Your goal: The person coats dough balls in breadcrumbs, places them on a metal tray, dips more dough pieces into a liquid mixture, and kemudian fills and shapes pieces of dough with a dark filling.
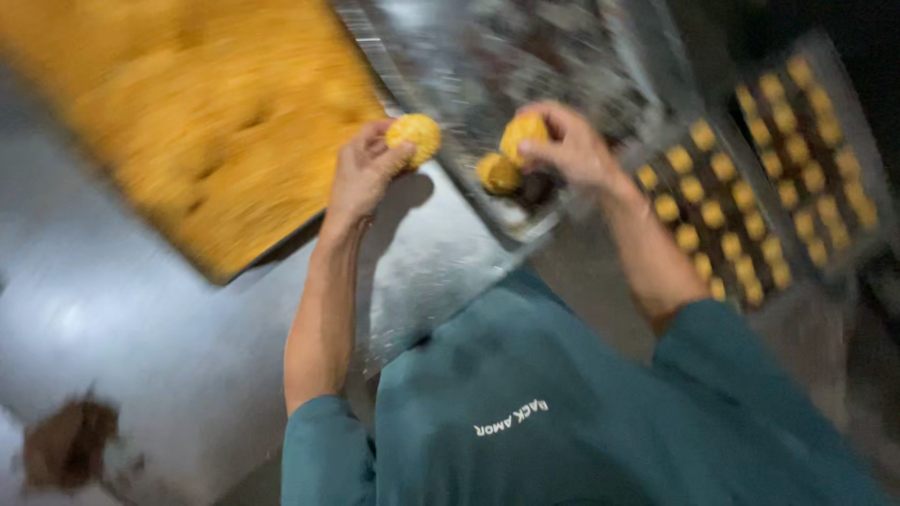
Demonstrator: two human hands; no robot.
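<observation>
In the blurred head view, the left hand (361, 173) is gripping a yellow dough ball (414, 136) over the steel table (187, 319), just beside a big tray of yellow crumb mix (197, 112). The right hand (567, 145) is clasping a second ball (522, 134) above a metal tray (525, 56), touching, it seems, a third ball (497, 174). The shaping looks done and placing is in hand; next, each ball needs a free spot on the tray. Filled trays of balls (750, 178) are lying to the right.

crumb tray (187, 122) left, filled trays (750, 187) right, table (141, 309) beneath
</observation>
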